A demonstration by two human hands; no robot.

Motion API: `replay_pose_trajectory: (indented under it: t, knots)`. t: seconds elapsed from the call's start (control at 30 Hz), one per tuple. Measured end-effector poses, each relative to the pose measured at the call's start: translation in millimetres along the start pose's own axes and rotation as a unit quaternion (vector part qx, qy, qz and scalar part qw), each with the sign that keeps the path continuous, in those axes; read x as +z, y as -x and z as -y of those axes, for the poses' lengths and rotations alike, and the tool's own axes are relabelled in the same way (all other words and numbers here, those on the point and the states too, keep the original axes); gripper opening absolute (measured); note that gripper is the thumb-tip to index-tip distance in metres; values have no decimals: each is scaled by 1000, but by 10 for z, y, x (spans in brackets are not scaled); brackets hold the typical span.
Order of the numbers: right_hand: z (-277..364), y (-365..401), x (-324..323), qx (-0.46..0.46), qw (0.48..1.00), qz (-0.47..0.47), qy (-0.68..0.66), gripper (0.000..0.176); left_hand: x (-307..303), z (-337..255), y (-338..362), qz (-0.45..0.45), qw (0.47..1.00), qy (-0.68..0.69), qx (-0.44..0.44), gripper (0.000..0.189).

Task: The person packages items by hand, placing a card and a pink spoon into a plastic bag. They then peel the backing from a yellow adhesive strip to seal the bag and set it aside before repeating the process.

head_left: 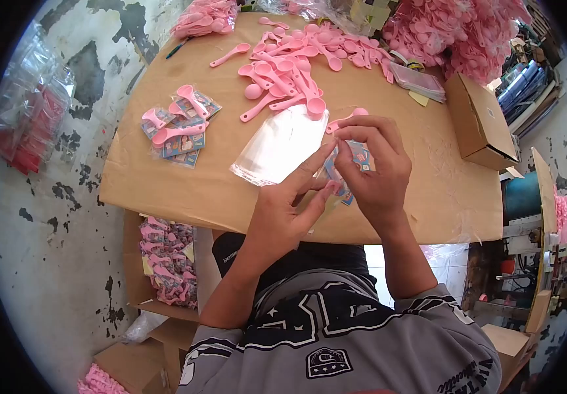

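Near the table's front edge, my left hand [291, 213] pinches a small clear plastic bag, its outline hard to make out. My right hand [379, 167] has thumb and index finger pressed together at the bag's upper edge. Blue printed cards [360, 156] show behind and between the hands. A pink spoon [349, 119] lies just beyond my right fingertips. Left of the hands is a stack of clear bags [280, 144]. Beyond it spreads a pile of pink spoons [290, 69]. Packed cards with pink spoons [181, 128] lie on the left.
The brown-covered table [185, 190] also holds a cardboard box [484, 121] at right, a clear case [418, 82], a pen [177, 48] and large bags of pink spoons [454, 33]. Below at left, a box holds packed spoons [168, 262].
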State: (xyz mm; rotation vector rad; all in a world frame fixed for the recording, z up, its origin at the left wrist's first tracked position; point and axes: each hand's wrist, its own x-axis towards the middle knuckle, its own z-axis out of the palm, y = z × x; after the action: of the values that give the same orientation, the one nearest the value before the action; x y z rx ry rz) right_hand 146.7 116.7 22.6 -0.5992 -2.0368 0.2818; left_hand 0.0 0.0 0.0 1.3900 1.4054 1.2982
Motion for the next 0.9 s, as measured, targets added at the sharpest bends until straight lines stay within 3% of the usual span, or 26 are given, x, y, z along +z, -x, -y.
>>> replay_pose_trajectory:
  t: [0.07,0.17,0.27,0.37,0.47,0.53,0.67,0.9]
  knots:
    - [-66,-20,-44,15,1000,-9,-16,13,27,34,-4,0,999,52,4,66]
    - [-304,-58,-46,88,979,-114,-147,11,-44,74,48,-15,989,144,-26,57]
    - [-285,-207,-148,177,882,-221,-377,10,-109,100,49,-60,972,225,-23,47]
    - [-429,-41,-206,140,862,-166,-458,9,-120,170,23,-106,949,298,-11,40]
    - [-371,165,-190,244,865,61,-435,13,-106,213,-19,-133,935,329,15,31]
    - [1,105,-10,312,855,127,-394,15,-98,261,-33,-141,934,328,28,28]
    - [-50,217,218,284,861,163,-390,23,-116,333,-31,-157,940,300,42,25]
    - [-30,187,226,270,859,148,-410,15,-232,208,29,-151,957,246,12,26]
